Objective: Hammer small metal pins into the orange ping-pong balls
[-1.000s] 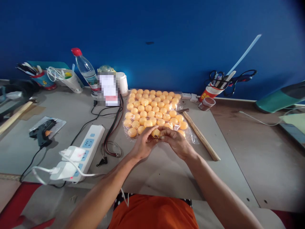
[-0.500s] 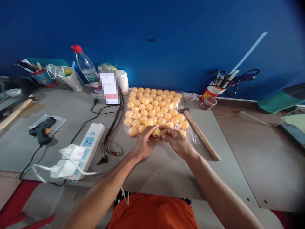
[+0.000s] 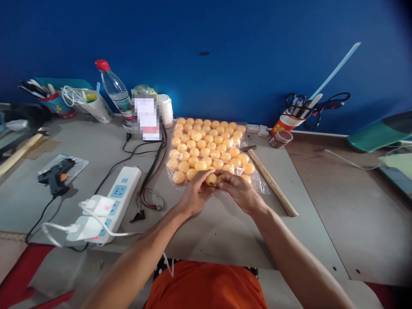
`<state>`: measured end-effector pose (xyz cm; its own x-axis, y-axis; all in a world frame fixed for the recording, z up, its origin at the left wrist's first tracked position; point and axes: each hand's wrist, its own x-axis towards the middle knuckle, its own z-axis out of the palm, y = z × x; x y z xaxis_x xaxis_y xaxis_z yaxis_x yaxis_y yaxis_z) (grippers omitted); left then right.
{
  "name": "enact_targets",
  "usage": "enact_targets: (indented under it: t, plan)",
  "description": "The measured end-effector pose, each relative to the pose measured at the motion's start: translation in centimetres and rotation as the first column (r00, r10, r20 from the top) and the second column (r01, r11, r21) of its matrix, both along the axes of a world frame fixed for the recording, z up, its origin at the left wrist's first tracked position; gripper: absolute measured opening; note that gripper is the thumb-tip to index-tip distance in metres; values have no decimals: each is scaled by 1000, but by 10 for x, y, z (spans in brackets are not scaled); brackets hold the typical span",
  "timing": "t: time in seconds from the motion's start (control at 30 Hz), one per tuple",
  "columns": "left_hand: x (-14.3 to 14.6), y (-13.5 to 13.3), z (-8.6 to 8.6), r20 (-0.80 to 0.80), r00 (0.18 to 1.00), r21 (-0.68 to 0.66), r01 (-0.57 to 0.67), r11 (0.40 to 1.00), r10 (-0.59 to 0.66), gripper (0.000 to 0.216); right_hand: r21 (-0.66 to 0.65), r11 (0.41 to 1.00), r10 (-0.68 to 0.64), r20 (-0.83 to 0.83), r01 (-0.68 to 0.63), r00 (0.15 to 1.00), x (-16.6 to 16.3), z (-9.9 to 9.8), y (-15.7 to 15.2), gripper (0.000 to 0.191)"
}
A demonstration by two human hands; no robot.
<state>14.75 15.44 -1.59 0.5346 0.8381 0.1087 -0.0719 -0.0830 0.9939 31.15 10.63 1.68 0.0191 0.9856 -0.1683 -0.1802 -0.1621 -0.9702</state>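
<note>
Between my two hands is a small yellow-orange ball point(image 3: 211, 180) with dark marks on its lower side. My left hand point(image 3: 197, 191) is closed around its left side, and the fingers of my right hand point(image 3: 238, 189) pinch it from the right. Just beyond my fingertips lies a clear plastic bag point(image 3: 264, 187) full of orange balls point(image 3: 205, 152), laid out in rows. What the dark marks on the held ball are is too small to make out.
A hammer point(image 3: 273, 183) lies right of the bag. To the left are a power strip point(image 3: 124, 189) with plugged-in chargers, a glue gun point(image 3: 58, 174), cables and a leaning bottle point(image 3: 117, 94). A red cup of tools point(image 3: 286, 122) stands at the back right.
The ball has turned slightly in my fingers, so its dark marks show differently. Both hands remain in nearly the same place.
</note>
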Motion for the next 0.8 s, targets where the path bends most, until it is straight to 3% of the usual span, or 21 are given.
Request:
enact_targets:
  t: [0.37,0.8]
  plan:
    - [-1,-1,2,-10,1000,-11,-7,1000,7,47,-30,1000,3,-20,-4,1000,0,0,1,20]
    - [-1,-1,-1,-73,997,86,43,995,-37,45,-44,999,0,-48,-2,999,1,-4,1,22]
